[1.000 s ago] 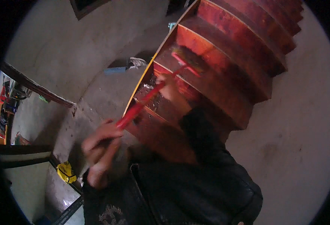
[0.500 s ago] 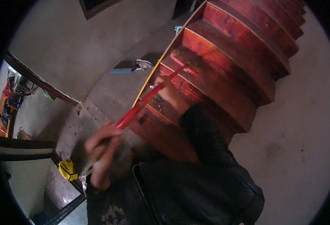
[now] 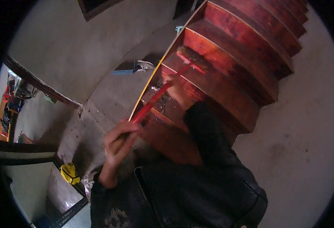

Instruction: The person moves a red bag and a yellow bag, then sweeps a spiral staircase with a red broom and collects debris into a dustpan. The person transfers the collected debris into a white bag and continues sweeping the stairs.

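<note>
My left hand (image 3: 121,138) is closed on the lower part of a red broom handle (image 3: 145,111), at the left of the wooden stairs. My right hand (image 3: 174,87) grips the same handle higher up, the dark jacket sleeve below it. The red broom head (image 3: 191,60), with brownish bristles, is over a reddish-brown stair tread (image 3: 227,98). On the tread just below it lies scattered dark debris with some white bits (image 3: 163,106). A yellow strip (image 3: 146,85) runs along the stairs' left edge.
Left of the stairs are a concrete floor (image 3: 102,98), a blue rectangular object (image 3: 122,72) and a greyish crumpled item (image 3: 145,65). A yellow bag (image 3: 69,173) sits low at the left, beside dark frames; clutter shows in an opening at the far left. A pale wall fills the right.
My left hand has moved rightward with the lower handle. The broom head and my right hand have shifted slightly right, and the head is a little higher than half a second ago.
</note>
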Tool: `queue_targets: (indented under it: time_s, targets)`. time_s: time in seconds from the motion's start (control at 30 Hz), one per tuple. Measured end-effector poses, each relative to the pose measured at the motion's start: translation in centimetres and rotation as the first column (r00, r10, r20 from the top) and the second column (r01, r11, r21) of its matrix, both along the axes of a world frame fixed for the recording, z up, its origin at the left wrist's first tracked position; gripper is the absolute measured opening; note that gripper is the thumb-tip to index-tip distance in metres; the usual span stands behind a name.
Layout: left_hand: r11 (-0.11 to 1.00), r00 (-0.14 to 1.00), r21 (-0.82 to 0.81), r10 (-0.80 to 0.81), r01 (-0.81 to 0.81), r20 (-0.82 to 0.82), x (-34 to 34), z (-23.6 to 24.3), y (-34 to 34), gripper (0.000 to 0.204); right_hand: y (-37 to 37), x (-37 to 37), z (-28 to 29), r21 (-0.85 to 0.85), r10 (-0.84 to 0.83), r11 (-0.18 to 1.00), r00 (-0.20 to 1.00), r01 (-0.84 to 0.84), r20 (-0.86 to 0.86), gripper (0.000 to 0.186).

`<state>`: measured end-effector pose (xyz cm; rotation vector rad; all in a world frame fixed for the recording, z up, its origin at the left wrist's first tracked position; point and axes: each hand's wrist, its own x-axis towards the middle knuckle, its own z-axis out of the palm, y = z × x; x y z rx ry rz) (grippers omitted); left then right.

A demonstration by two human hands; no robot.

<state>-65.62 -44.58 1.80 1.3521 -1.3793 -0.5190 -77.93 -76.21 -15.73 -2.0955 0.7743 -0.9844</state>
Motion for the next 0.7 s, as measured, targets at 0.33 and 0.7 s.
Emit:
queue_targets:
  time_s: [0.33,0.7]
  targets:
    - [0.651,0.655,-0.706,0.667,-0.28,0.356,8.4,5.8,7.4,0.02,11.2,2.0,10.7,-0.27,-0.088,0.958,0.995,0.099,0.055,0.019]
    - [0.772,0.837,-0.604,0.453,-0.197,0.306,9.9,2.3,5.8,0.024,13.6,0.2,6.3,0.075,-0.043,0.996,0.981,0.058,-0.187,0.019]
